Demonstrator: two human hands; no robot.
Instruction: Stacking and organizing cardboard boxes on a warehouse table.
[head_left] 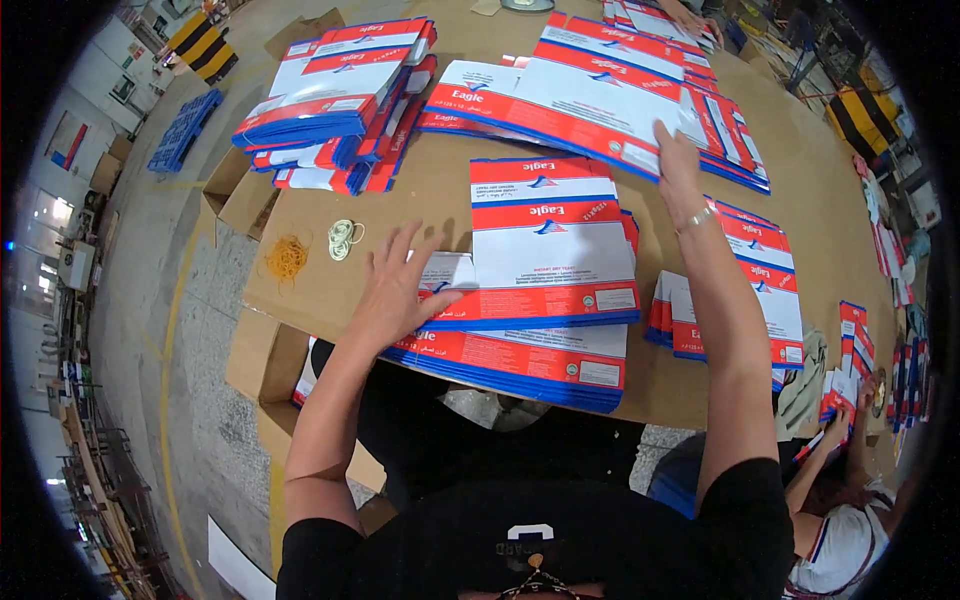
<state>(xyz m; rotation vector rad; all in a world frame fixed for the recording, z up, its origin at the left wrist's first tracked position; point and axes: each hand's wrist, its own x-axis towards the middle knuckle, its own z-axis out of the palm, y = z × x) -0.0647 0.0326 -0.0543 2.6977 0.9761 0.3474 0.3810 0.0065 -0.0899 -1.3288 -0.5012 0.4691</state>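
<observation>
Directly in front of me lies a stack of flat printed cartons (545,260) in red, white and blue, its layers shifted against each other. My left hand (392,290) is open at the stack's left side, fingers spread and the thumb over the cartons' edge. My right hand (679,165) reaches farther out and pinches the near right corner of a flat carton (600,95). That carton lies tilted over other flat cartons; how many the fingers hold is hidden.
Tall piles of flat cartons (345,80) stand at the far left, with more at the right (755,260). Orange rubber bands (288,259) and pale rubber bands (342,240) lie on the brown table (430,205). Cardboard boxes (255,355) stand beside it. A co-worker (840,520) handles cartons at lower right.
</observation>
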